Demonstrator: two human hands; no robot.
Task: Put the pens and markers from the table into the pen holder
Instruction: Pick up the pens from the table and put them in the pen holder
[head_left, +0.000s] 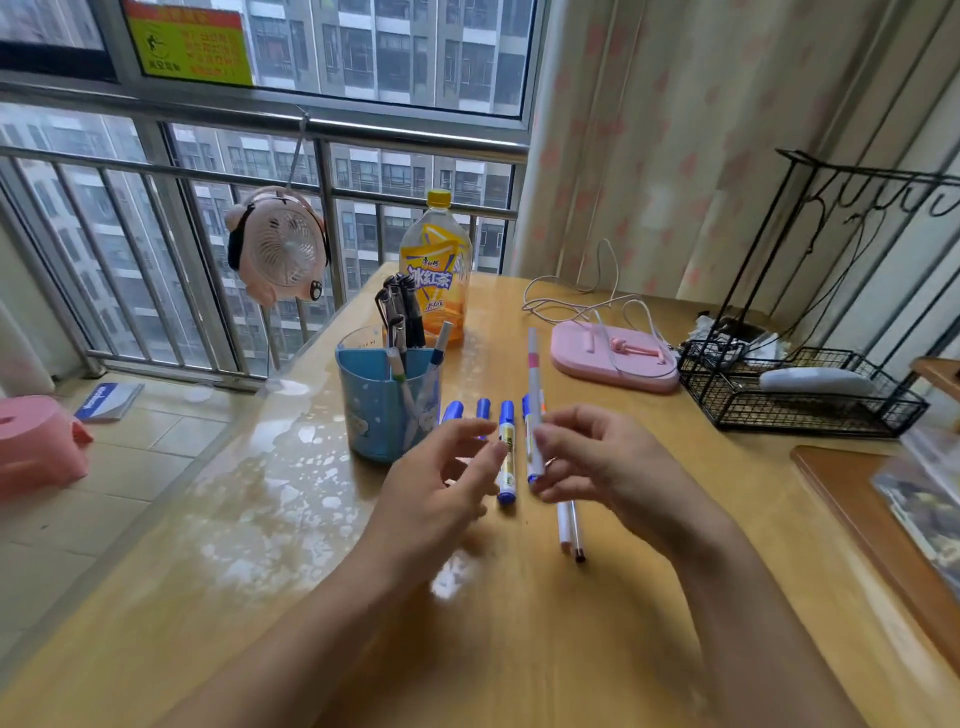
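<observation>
The blue pen holder (382, 415) stands on the wooden table (260, 571) with several pens upright in it. My right hand (597, 462) is shut on a bundle of pens (533, 374): a long white-and-pink pen points up, a blue-capped marker is beside it, and two thin pens stick out below my palm. To its left, my left hand (441, 483) hovers with its fingers apart and holds nothing. A blue-capped marker (506, 462) lies on the table between my hands. Two more blue caps (453, 413) show past my left fingers, their bodies hidden.
An iced tea bottle (436, 270) stands behind the holder. A pink stand (613, 358) with a white cable lies at the back right, next to a black wire basket (800, 400). A wooden tray (857, 519) is at the right edge. A pink fan (278, 244) hangs on the railing.
</observation>
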